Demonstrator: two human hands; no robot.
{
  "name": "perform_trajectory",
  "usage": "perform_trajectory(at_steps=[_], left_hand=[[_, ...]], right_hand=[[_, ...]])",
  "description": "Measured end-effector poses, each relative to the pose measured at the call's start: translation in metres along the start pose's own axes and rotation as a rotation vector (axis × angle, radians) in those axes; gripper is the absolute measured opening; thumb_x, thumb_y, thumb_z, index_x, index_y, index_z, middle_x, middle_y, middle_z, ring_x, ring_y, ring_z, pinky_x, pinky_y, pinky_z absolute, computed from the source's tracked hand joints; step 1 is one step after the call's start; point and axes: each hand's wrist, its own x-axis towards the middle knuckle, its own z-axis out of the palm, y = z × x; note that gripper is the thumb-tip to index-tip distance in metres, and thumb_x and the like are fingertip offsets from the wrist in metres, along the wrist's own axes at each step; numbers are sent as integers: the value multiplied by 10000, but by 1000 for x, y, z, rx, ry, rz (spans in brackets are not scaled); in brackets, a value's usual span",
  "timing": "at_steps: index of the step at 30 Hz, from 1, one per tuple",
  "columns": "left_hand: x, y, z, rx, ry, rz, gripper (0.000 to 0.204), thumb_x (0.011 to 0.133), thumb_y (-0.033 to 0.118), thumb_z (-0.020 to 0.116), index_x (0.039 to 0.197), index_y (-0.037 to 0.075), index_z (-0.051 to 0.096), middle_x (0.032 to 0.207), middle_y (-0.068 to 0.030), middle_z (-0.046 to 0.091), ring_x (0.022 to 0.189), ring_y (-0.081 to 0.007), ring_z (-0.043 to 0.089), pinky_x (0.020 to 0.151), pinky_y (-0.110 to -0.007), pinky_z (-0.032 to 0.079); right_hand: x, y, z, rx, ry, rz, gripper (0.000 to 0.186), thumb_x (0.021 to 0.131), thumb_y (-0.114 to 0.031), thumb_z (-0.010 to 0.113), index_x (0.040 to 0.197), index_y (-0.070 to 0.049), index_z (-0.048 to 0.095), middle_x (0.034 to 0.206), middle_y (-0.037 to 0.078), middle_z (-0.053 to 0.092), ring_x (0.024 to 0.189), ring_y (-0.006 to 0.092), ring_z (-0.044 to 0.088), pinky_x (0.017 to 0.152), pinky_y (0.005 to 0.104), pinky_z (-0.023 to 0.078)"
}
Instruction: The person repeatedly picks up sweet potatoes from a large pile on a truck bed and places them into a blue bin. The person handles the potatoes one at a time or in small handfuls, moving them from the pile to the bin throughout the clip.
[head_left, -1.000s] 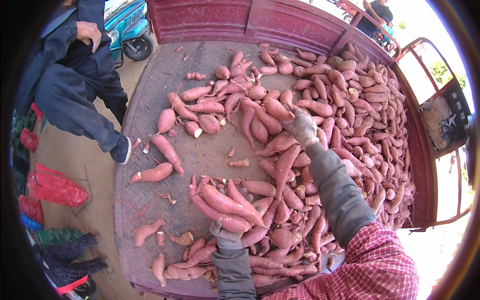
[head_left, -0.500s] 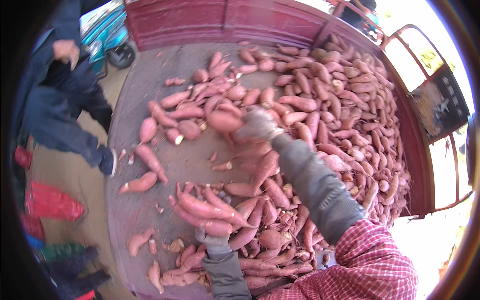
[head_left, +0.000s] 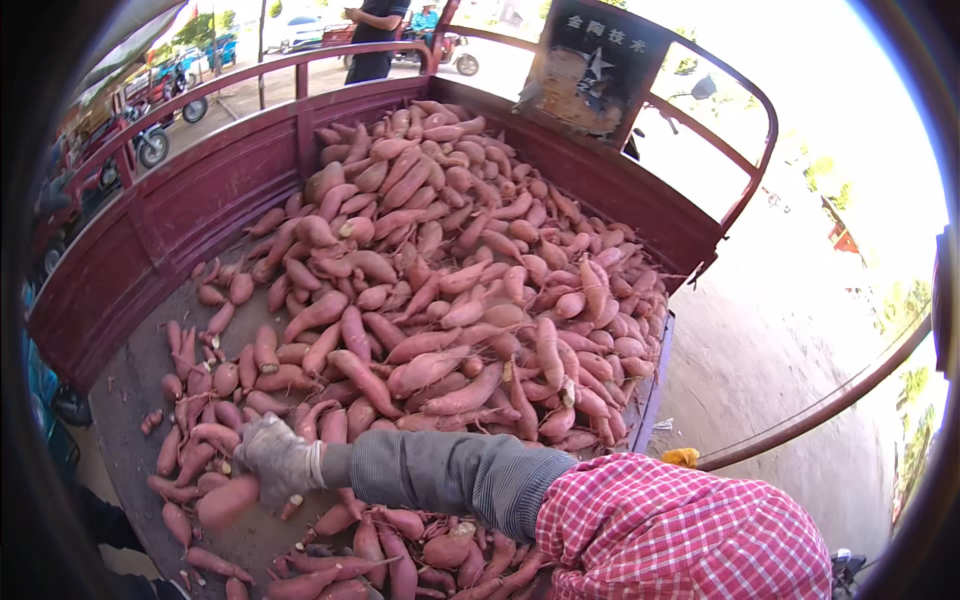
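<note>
My right hand (head_left: 278,458), in a pale, dirty work glove, reaches leftward low over the cart bed. Its fingers are closed at the end of a large, smooth sweet potato (head_left: 228,502), slightly smeared by motion; the glove hides part of the grip. Loose sweet potatoes (head_left: 195,462) lie just left of the hand. More sweet potatoes (head_left: 450,546), several of them long and thin, lie below my forearm, near the lower edge. A big heap of reddish sweet potatoes (head_left: 430,270) rises beyond my arm. My left hand does not show.
Dark red side walls (head_left: 225,150) and a metal rail enclose the cart bed (head_left: 130,440). A worn black panel (head_left: 590,75) stands at the far end. Outside are a standing person (head_left: 376,40), parked three-wheelers (head_left: 150,145) and a brown pole (head_left: 830,400) at right.
The view has swung right toward the heap, and my left hand has left the picture. My right hand still has a sweet potato and now appears lower left.
</note>
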Motion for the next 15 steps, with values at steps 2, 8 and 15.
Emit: perform_trajectory(at_steps=[2,8,15], left_hand=[[5,17,2,-45,-18,20,627,999,131,729,1502,-68,410,1374,-225,542,1090,-281,672,904,-425,595],[-14,97,-5,-251,-209,62,623,1002,139,725,1501,-63,411,1371,-215,534,1108,-287,655,936,-432,577],[-35,174,-20,-438,-446,103,618,1005,147,721,1499,-58,412,1369,-205,525,1126,-293,637,970,-440,559]], right_hand=[[-21,-16,-30,164,-10,-56,1068,433,-429,926,1366,-14,615,931,157,685,915,382,670,821,472,503],[-126,-6,-100,302,-24,-101,995,490,-419,902,1360,-29,620,970,184,659,906,397,666,804,485,504],[-220,8,-153,326,8,-81,909,556,-406,874,1353,-45,625,1016,216,630,895,414,662,783,500,506]])
